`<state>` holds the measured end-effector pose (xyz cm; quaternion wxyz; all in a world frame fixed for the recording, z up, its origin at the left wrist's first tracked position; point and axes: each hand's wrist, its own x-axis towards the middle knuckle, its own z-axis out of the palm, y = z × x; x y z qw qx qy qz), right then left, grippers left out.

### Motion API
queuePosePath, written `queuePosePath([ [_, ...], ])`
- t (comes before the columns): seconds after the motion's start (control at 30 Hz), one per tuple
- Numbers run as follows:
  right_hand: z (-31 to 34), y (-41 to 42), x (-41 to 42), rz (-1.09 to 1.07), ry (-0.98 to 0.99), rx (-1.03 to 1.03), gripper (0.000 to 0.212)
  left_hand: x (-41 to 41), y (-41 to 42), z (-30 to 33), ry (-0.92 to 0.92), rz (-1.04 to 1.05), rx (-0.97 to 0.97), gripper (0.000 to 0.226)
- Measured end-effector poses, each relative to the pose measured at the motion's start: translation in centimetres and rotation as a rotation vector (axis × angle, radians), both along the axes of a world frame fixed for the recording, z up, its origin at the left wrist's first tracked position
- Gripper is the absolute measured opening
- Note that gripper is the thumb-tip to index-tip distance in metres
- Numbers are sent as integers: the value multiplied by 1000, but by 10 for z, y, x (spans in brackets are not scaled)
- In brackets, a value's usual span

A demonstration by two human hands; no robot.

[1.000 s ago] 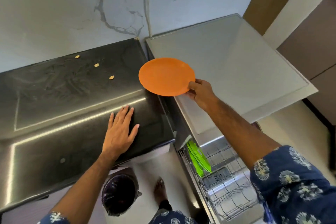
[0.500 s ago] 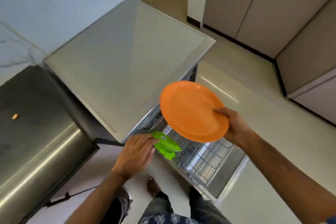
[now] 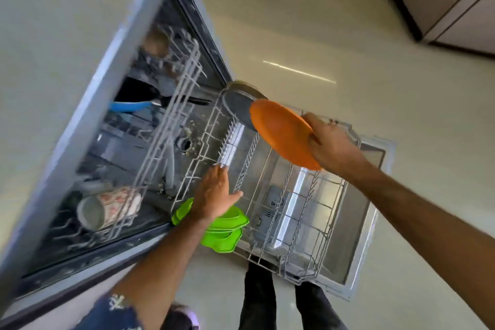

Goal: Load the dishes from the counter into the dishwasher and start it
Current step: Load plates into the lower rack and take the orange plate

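Step in hand: slotting the round orange plastic plate [image 3: 284, 136] into the pulled-out white wire lower rack [image 3: 308, 228] of the open dishwasher [image 3: 88, 120]
Right hand [image 3: 332, 144]: grips the orange plate by its near rim, thumb on top; plate is tilted, held above the rack's far side, just beside a grey round dish [image 3: 238, 104] standing on edge there
Left hand [image 3: 214, 195]: fingers straight and spread, holding nothing, over the rack's left edge near the tines; contact with the wire cannot be told
How to do it well: judging by the tilt, turn the plate upright on edge, line it with a free tine gap next to the grey dish, lower until the rim seats; steady the rack so it does not roll
Count, lower rack: one orange plate in hand, one grey dish, two lime-green plastic plates [image 3: 227, 225] stacked at the near left corner
Count, upper rack: one blue-rimmed dark pan [image 3: 134, 99], one patterned mug [image 3: 107, 209] on its side; farther items blurred
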<state>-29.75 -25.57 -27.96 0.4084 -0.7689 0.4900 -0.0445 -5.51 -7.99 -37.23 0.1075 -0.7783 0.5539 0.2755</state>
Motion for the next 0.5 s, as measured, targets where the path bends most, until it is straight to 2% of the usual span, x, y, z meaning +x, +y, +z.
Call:
queuePosePath([
  [0.13,-73,-8,52,157,65,-256,47,22,-32,-89,-80,92,43,123],
  [0.2,-104,-18,75,187,73,-363,62,29,-44,-122,-139,130,27,135],
  [0.23,-118,-22,86,190,77,-398,58,30,-48,-133,-173,145,31,138],
  [0.3,-142,-28,107,210,90,-437,37,30,-52,-149,-214,163,48,141],
  [0.33,-152,-30,117,228,92,-440,34,29,-53,-156,-218,165,62,141],
  [0.5,-175,-44,154,311,89,-397,38,29,-49,-176,-195,179,4,137],
])
